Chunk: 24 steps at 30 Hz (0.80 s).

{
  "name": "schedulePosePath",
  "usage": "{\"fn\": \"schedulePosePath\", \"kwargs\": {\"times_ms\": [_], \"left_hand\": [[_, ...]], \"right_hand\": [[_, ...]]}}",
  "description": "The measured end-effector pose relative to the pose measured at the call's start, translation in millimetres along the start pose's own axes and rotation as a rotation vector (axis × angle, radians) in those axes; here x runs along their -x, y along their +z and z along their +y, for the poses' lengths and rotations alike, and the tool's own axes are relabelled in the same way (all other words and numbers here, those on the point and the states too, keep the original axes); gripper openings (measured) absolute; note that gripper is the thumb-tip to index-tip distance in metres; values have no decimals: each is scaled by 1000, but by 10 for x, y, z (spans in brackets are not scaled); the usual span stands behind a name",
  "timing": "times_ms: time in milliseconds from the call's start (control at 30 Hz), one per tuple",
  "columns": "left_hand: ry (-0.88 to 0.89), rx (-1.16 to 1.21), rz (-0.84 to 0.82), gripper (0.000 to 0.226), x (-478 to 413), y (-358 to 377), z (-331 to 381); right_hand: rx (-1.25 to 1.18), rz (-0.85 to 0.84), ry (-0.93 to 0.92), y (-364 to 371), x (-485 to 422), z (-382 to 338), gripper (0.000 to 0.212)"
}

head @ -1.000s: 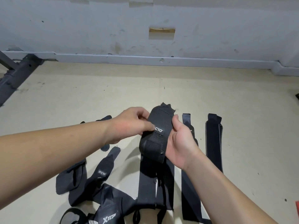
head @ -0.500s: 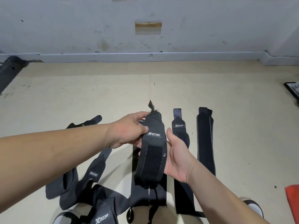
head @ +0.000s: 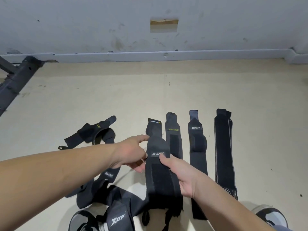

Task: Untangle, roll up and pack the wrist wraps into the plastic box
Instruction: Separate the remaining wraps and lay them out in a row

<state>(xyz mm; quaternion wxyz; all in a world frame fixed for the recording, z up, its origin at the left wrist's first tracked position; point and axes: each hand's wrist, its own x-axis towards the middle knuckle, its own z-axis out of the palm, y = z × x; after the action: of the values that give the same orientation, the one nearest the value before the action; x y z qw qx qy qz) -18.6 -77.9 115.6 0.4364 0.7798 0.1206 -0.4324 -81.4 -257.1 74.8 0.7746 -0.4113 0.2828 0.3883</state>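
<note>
A black wrist wrap with a white logo (head: 159,172) is stretched out flat, low over the beige floor. My right hand (head: 180,176) grips its right edge, thumb on the logo patch. My left hand (head: 131,153) pinches its left edge, index finger extended toward the top end. Further right, wraps lie straightened side by side: one with green lettering (head: 173,135), one with a white logo (head: 197,147) and a long wrap with grey stripes (head: 224,150). A tangled heap of black wraps (head: 106,194) lies lower left. No plastic box is in view.
Another bunched wrap with green lettering (head: 95,132) lies to the left on the floor. A dark metal frame (head: 15,77) runs along the far left by the wall. Shoes show at bottom centre (head: 81,220) and bottom right (head: 270,215).
The wrap, held up and partly bunched between both hands earlier, now lies stretched out low beside the straightened ones. Both hands have moved down and forward with it.
</note>
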Motion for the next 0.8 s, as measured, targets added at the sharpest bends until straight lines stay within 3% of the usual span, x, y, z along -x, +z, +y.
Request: {"fn": "schedulePosePath", "kwargs": {"times_ms": [267,367,433,500,633,800], "left_hand": [[29,10,-37,30,-110,54,104],[39,-58,-86,8,-111,226,298],[41,-35,-110,19,-140,374,418],[56,26,-140,3,-128,537,517],[141,80,-225,47,-155,748,571],[199,58,-234,56,-185,827,553]], "right_hand": [[-121,-15,-57,-25,95,-57,34],[-235,-7,-50,-166,198,-144,37],[-302,-2,-70,-285,230,-163,38],[-312,38,-147,-414,238,-163,34],[-187,146,-285,-644,250,-191,32],[-119,186,-338,-746,267,-181,34]]}}
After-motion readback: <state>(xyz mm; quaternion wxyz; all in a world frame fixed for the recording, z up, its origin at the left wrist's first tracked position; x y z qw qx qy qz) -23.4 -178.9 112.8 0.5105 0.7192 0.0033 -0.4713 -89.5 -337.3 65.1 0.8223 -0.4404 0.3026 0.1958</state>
